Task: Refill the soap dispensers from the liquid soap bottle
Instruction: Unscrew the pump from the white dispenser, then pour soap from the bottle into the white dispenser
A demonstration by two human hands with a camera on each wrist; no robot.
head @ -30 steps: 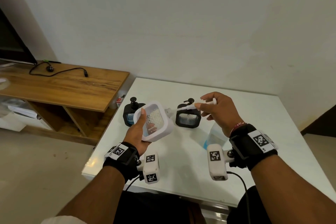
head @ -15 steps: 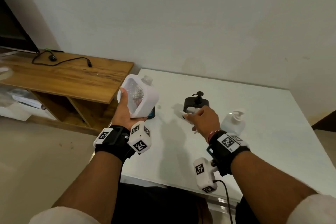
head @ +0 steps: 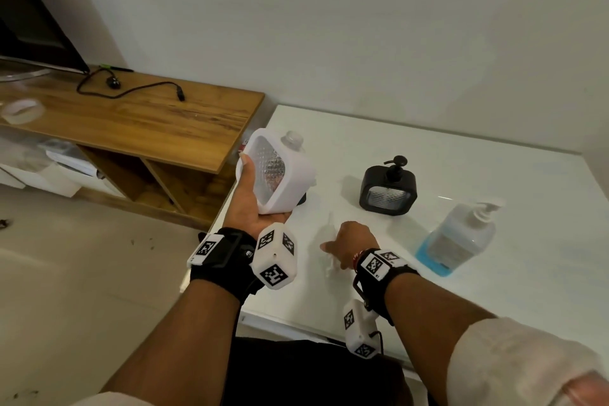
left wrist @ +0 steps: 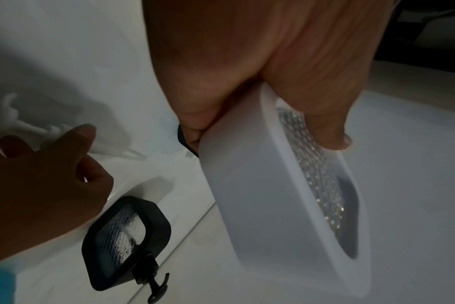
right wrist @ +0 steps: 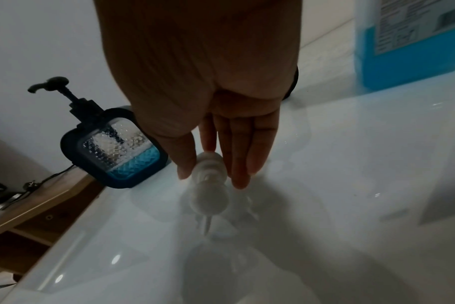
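Observation:
My left hand (head: 253, 198) grips a white soap dispenser (head: 280, 171) with its neck open, tilted in the air above the table's left edge; it also fills the left wrist view (left wrist: 260, 205). My right hand (head: 349, 241) is low on the table. Its thumb and straight fingers pinch the white pump (right wrist: 208, 185), whose tube touches the tabletop. A black dispenser (head: 389, 189) stands in the middle. A second black dispenser (right wrist: 114, 148), part full of blue soap, stands at the left edge, mostly hidden in the head view. The liquid soap bottle (head: 458, 241) stands at the right.
The white table (head: 461, 306) stands against a plain wall. To its left is a wooden TV stand (head: 131, 119) with a dark screen (head: 29, 26) and a loose black cable (head: 131, 89). The floor lies beyond the table's left edge.
My left hand has carried the white dispenser up and to the left. My right hand has brought the pump from above the black dispenser down to the tabletop near the front.

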